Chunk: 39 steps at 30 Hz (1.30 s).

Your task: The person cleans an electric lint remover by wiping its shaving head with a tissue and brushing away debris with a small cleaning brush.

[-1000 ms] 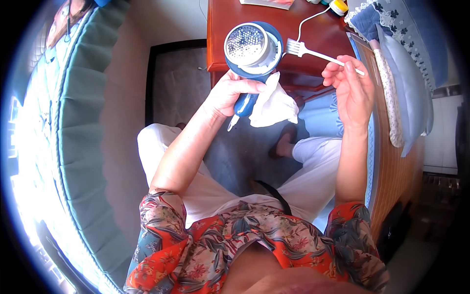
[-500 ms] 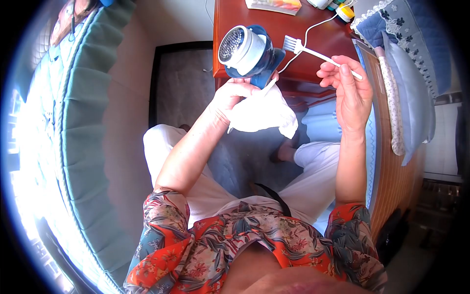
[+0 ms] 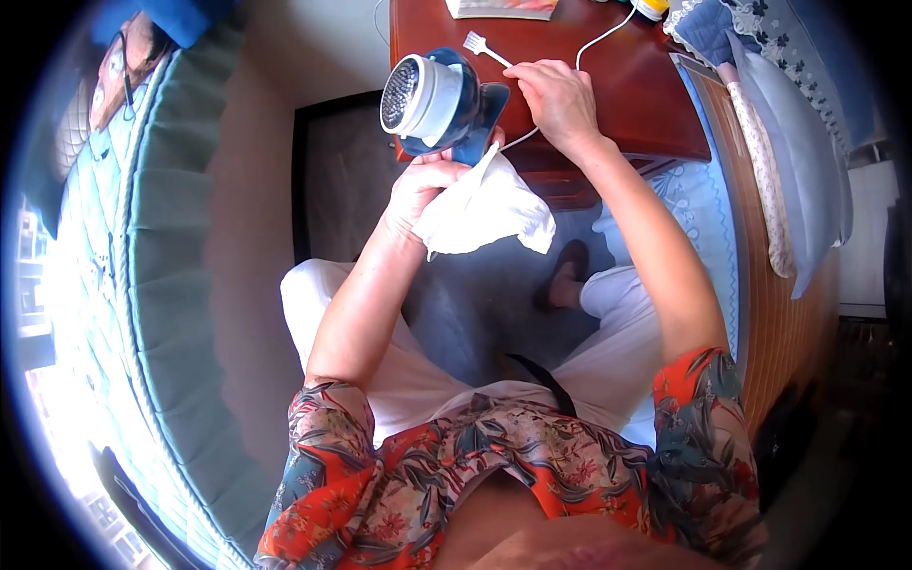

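My left hand [image 3: 425,186] is closed around the blue handle of a fabric shaver [image 3: 439,106]. The shaver's round perforated metal head faces up and to the left. A white cloth [image 3: 492,207] hangs from the same hand, draped below the handle. My right hand [image 3: 559,100] reaches over the red-brown table and pinches a small white cleaning brush [image 3: 478,44] by its handle. The bristles point up and left, beyond the shaver. From near the shaver a white cord [image 3: 518,141] passes behind my right hand.
The red-brown table [image 3: 655,123] stands in front of me, with a colourful box [image 3: 503,8] and a yellow-capped container [image 3: 652,8] at its far side. To the right is a wooden bed edge [image 3: 769,361] with pillows [image 3: 807,171]. A green-skirted padded surface [image 3: 171,237] lies to the left.
My right hand has moved left and forward over the table with the brush, and turned so its back shows. The shaver and cloth appear slightly further left.
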{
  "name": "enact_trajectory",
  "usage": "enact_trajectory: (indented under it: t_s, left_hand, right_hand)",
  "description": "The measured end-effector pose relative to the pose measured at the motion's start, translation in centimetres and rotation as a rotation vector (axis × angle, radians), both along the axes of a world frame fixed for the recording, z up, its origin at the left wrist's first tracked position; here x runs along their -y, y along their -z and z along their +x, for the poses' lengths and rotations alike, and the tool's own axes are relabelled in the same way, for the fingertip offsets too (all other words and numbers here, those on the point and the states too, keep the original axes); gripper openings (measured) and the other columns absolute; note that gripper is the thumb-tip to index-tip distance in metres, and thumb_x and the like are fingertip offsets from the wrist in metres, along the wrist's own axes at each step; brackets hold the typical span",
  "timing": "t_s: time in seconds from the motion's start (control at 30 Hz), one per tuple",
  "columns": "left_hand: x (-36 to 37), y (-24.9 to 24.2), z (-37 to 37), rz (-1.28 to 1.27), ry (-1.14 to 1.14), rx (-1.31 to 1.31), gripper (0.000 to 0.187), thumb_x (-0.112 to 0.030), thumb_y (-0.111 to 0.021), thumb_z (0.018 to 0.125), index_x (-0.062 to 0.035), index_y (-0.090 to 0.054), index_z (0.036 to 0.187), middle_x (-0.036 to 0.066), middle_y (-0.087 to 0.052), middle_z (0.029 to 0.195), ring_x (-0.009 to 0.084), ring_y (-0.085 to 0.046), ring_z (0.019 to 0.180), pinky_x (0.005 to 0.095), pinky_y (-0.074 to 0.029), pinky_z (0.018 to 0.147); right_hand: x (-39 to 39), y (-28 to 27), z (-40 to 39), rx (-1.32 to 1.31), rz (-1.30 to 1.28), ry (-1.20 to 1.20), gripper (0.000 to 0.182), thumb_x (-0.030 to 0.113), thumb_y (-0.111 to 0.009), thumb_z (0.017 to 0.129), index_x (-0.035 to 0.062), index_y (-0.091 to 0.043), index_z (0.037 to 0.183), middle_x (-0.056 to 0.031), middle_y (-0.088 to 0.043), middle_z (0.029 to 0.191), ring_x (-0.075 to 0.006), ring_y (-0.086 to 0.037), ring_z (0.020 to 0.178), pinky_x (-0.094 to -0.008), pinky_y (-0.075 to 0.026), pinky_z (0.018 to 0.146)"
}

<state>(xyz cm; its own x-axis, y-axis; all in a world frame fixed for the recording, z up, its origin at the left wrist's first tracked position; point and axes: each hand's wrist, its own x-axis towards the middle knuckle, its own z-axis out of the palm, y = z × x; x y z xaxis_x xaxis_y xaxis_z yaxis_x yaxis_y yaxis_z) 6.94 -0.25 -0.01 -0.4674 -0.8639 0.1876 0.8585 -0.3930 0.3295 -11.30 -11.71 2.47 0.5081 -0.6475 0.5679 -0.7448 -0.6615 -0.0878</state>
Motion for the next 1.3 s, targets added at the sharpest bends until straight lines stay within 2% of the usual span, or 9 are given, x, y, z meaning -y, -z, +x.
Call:
enact_trajectory:
  t_s: [0.27, 0.47, 0.6, 0.83, 1.07, 1.1, 1.13, 1.23, 1.3]
  left_hand:
    - [0.3, 0.4, 0.3, 0.075, 0.014, -0.057, 0.054, 0.009, -0.060, 0.071, 0.0053, -0.043, 0.121, 0.014, -0.061, 0.099, 0.0230, -0.066, 0.082, 0.0312, -0.054, 0.076]
    - [0.0, -0.8, -0.7, 0.109, -0.252, 0.231, 0.043, 0.008, -0.063, 0.068, 0.0045, -0.058, 0.111, 0.012, -0.067, 0.097, 0.0208, -0.068, 0.083, 0.0312, -0.054, 0.080]
    - [-0.2, -0.9, -1.1, 0.080, -0.213, 0.315, 0.038, 0.007, -0.065, 0.071, 0.0016, -0.062, 0.109, 0.009, -0.068, 0.094, 0.0174, -0.066, 0.079, 0.0305, -0.054, 0.078]
    - [-0.4, -1.2, -1.7, -0.042, -0.162, 0.300, 0.036, 0.004, -0.063, 0.073, 0.0020, -0.058, 0.108, 0.014, -0.064, 0.082, 0.0197, -0.060, 0.056, 0.0306, -0.050, 0.052]
    - [-0.2, -1.4, -2.2, -0.069, -0.135, 0.285, 0.030, 0.003, -0.063, 0.074, 0.0018, -0.058, 0.104, 0.015, -0.063, 0.081, 0.0189, -0.060, 0.056, 0.0297, -0.051, 0.052]
    - [-0.2, -1.3, -2.2, -0.064, -0.138, 0.293, 0.029, 0.003, -0.063, 0.074, 0.0019, -0.058, 0.103, 0.015, -0.063, 0.081, 0.0189, -0.060, 0.056, 0.0298, -0.051, 0.052]
    - [-0.2, -1.3, -2.3, -0.058, -0.142, 0.301, 0.029, 0.003, -0.063, 0.075, 0.0019, -0.058, 0.103, 0.015, -0.063, 0.080, 0.0188, -0.060, 0.056, 0.0300, -0.051, 0.052]
    - [-0.1, -1.2, -2.0, -0.055, -0.174, 0.385, 0.031, 0.000, -0.063, 0.074, 0.0028, -0.054, 0.104, 0.015, -0.060, 0.076, 0.0191, -0.058, 0.055, 0.0305, -0.051, 0.054]
    - [-0.1, -1.1, -1.8, -0.048, -0.197, 0.420, 0.028, 0.001, -0.062, 0.075, 0.0036, -0.053, 0.102, 0.015, -0.058, 0.074, 0.0196, -0.057, 0.055, 0.0310, -0.051, 0.054]
  right_hand:
    - [0.4, -0.7, -0.4, 0.048, -0.133, -0.006, 0.016, 0.014, -0.062, 0.085, 0.0132, -0.068, 0.100, -0.0025, -0.068, 0.096, -0.0172, -0.062, 0.088, -0.0342, -0.046, 0.075]
    - [-11.4, -7.1, -1.9, 0.611, 0.846, -0.249, 0.022, 0.010, -0.065, 0.088, -0.0003, -0.060, 0.106, -0.0032, -0.062, 0.076, -0.0068, -0.057, 0.064, -0.0212, -0.047, 0.059]
    - [-13.6, -5.4, -0.9, 0.369, 0.610, -0.257, 0.029, 0.002, -0.073, 0.077, 0.0010, -0.059, 0.103, -0.0023, -0.062, 0.079, -0.0073, -0.059, 0.065, -0.0221, -0.049, 0.060]
    - [-12.5, -6.9, -1.2, 0.690, 0.690, -0.276, 0.010, -0.007, -0.062, 0.082, -0.0016, -0.061, 0.090, -0.0072, -0.069, 0.081, -0.0110, -0.066, 0.075, -0.0258, -0.054, 0.066]
    - [-7.4, -10.0, -0.9, 0.695, 0.331, -0.315, 0.012, -0.002, -0.062, 0.083, -0.0031, -0.062, 0.095, -0.0112, -0.069, 0.083, -0.0175, -0.068, 0.075, -0.0290, -0.055, 0.066]
    - [-6.7, -9.7, -0.7, 0.569, 0.273, -0.318, 0.024, -0.001, -0.067, 0.082, -0.0017, -0.061, 0.105, -0.0047, -0.065, 0.086, -0.0113, -0.063, 0.076, -0.0256, -0.052, 0.066]
    - [-9.2, -12.5, 2.2, 0.504, 0.227, -0.188, 0.010, 0.008, -0.064, 0.086, -0.0014, -0.066, 0.089, -0.0109, -0.065, 0.074, -0.0156, -0.063, 0.063, -0.0284, -0.049, 0.056]
    - [-7.3, -11.4, 1.3, 0.266, 0.068, -0.379, 0.016, 0.000, -0.063, 0.074, 0.0015, -0.066, 0.090, -0.0081, -0.059, 0.071, -0.0261, -0.058, 0.065, -0.0349, -0.047, 0.059]
    - [-7.0, -11.4, 0.6, 0.133, 0.090, -0.416, 0.021, 0.000, -0.065, 0.080, -0.0010, -0.062, 0.101, -0.0088, -0.061, 0.075, -0.0211, -0.062, 0.067, -0.0306, -0.049, 0.061]
